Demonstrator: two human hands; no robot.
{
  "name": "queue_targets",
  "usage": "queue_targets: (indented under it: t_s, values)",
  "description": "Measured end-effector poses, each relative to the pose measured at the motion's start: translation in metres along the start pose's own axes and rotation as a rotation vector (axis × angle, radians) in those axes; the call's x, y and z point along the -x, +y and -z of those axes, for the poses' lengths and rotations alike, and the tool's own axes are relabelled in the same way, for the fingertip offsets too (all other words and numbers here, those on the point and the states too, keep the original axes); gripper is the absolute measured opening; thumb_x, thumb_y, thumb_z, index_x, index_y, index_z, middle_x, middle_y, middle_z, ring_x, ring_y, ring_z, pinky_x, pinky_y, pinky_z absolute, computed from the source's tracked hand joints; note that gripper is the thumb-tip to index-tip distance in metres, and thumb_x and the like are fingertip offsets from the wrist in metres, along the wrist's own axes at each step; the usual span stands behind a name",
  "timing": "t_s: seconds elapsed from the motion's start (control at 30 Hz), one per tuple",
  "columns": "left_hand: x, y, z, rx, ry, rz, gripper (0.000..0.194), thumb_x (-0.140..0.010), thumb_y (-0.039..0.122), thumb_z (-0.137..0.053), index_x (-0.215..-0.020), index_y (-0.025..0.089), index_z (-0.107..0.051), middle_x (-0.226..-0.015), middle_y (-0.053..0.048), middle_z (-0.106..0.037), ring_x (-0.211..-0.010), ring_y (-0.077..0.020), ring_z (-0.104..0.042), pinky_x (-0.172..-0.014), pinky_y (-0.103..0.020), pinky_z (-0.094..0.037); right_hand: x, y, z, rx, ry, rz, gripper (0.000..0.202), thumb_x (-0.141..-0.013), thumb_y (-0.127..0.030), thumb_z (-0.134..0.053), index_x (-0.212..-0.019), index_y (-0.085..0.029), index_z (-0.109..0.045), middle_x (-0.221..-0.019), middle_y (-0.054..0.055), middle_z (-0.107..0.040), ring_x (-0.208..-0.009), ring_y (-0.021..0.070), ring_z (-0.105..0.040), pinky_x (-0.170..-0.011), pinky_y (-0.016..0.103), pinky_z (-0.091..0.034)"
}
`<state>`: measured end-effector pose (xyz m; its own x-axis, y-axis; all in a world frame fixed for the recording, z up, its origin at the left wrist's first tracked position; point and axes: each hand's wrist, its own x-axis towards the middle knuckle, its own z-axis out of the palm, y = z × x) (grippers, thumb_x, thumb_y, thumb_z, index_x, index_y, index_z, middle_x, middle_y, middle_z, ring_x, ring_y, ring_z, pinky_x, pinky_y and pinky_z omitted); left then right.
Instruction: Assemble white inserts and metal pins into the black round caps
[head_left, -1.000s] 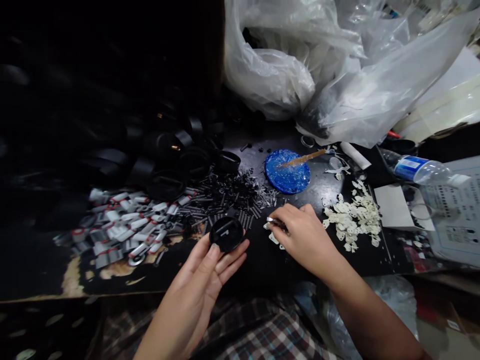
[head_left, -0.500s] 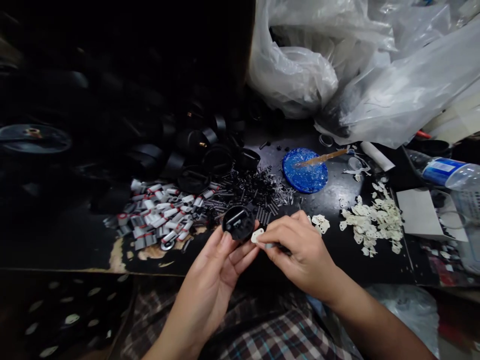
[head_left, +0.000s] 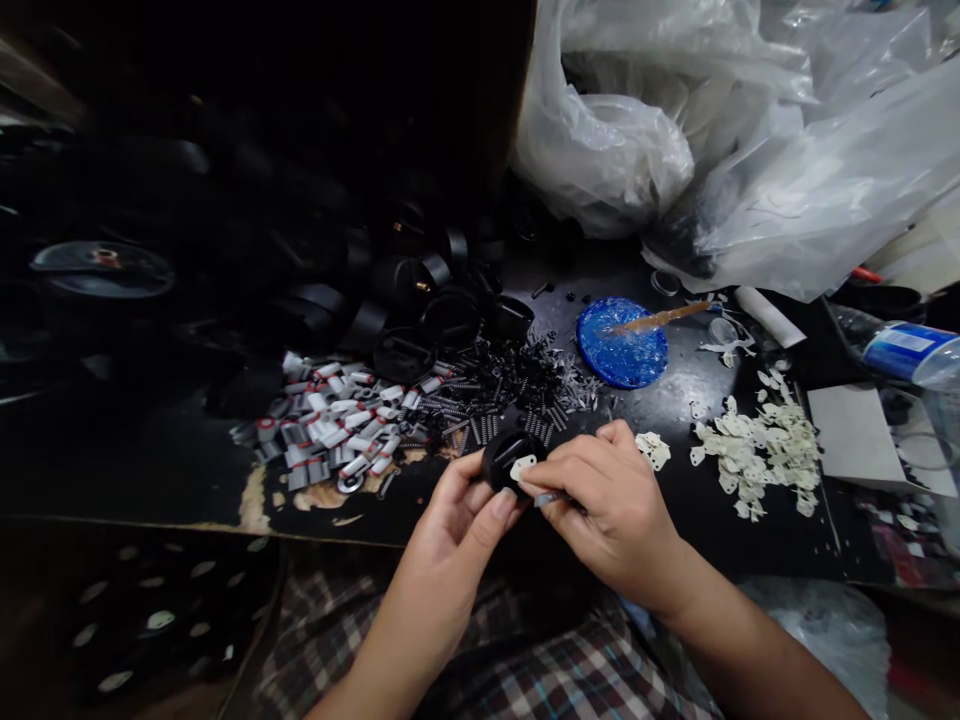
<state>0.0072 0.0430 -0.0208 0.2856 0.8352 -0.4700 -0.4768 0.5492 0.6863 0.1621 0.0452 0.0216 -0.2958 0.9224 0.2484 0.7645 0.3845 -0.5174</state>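
Near the table's front edge, my left hand (head_left: 466, 520) grips a round black part (head_left: 499, 455) between thumb and fingers. My right hand (head_left: 600, 505) pinches a small cream plate (head_left: 523, 467), which lies over the face of the black part. A small grey piece (head_left: 547, 498) also shows among the right fingers. Behind the hands is a heap of dark springs and tiny parts (head_left: 517, 385). Left of them lie many grey and white cylinders (head_left: 337, 420) with red bands. A few cream plates (head_left: 652, 450) rest just beyond my right hand.
A blue lid (head_left: 621, 350) smeared with clear grease holds a wooden stick (head_left: 660, 318). To the right are a large pile of cream plates (head_left: 761, 440), a white card (head_left: 855, 430) and a bottle (head_left: 911, 350). Plastic bags (head_left: 840, 180) fill the back right; round black parts (head_left: 450, 318) stand behind.
The cream plate has come from beside the black part to over its face. My left hand has turned the black part, and its thumb now lies along the near side. The whole view has shifted slightly.
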Motion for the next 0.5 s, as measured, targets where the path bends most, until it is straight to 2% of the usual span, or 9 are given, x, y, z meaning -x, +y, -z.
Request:
queue_targets:
  t_s: [0.13, 0.23, 0.37, 0.43, 0.5]
  values:
    - [-0.002, -0.003, -0.003, 0.033, 0.114, -0.024, 0.026, -0.076, 0.029, -0.077, -0.095, 0.026, -0.060, -0.084, 0.005, -0.068, -0.076, -0.0092, -0.064, -0.069, -0.017, -0.052, 0.005, -0.007, -0.003, 0.005, 0.015, -0.039, 0.015, -0.090, -0.011, -0.054, -0.089, -0.019, -0.067, -0.071, -0.001, -0.066, -0.064, 0.0127, -0.054, -0.070, 0.034, -0.026]
    - [-0.005, -0.004, -0.006, 0.044, 0.146, -0.021, 0.025, -0.076, 0.027, -0.077, -0.093, 0.025, -0.059, -0.080, 0.007, -0.066, -0.072, -0.0068, -0.062, -0.067, -0.014, -0.050, 0.009, -0.011, -0.008, -0.025, 0.022, -0.093, 0.013, -0.089, -0.011, -0.057, -0.087, -0.019, -0.066, -0.069, -0.002, -0.065, -0.059, 0.0112, -0.050, -0.068, 0.033, -0.024]
    - [-0.004, -0.001, -0.010, 0.051, 0.164, -0.011, 0.023, -0.075, 0.028, -0.078, -0.091, 0.025, -0.061, -0.082, 0.007, -0.065, -0.072, -0.0061, -0.062, -0.066, -0.012, -0.049, 0.009, -0.014, -0.012, -0.077, 0.013, -0.128, 0.013, -0.088, -0.009, -0.058, -0.086, -0.019, -0.066, -0.070, -0.003, -0.066, -0.061, 0.0114, -0.051, -0.069, 0.033, -0.025]
    - [0.005, 0.002, 0.000, -0.006, 0.176, 0.024, 0.026, -0.074, 0.031, -0.078, -0.092, 0.025, -0.062, -0.085, 0.005, -0.066, -0.076, -0.0091, -0.063, -0.067, -0.015, -0.051, 0.005, -0.017, -0.010, -0.148, -0.050, -0.123, 0.010, -0.088, -0.011, -0.060, -0.085, -0.019, -0.066, -0.070, -0.003, -0.066, -0.063, 0.0116, -0.053, -0.070, 0.033, -0.026]
    - [0.022, 0.003, 0.028, -0.097, 0.221, 0.061, 0.029, -0.074, 0.035, -0.077, -0.097, 0.025, -0.062, -0.091, 0.002, -0.068, -0.085, -0.0160, -0.065, -0.075, -0.024, -0.054, 0.001, -0.021, -0.005, -0.278, -0.158, -0.072, 0.007, -0.088, -0.014, -0.063, -0.086, -0.019, -0.066, -0.073, -0.004, -0.067, -0.067, 0.0114, -0.056, -0.072, 0.032, -0.028]
